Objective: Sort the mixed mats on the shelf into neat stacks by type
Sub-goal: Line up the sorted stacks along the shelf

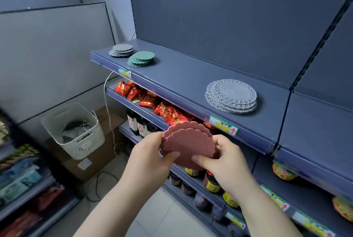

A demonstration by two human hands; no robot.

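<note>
left hand (152, 152) + right hand (227, 158) | hands pinch red mats (188, 141) | before shelf (191, 76) edge

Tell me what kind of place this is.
Most likely a small grocery shop. There is a metal shelf with price tags clipped to its front edge, red snack packets on the level below, and sauce bottles lower down.
</note>
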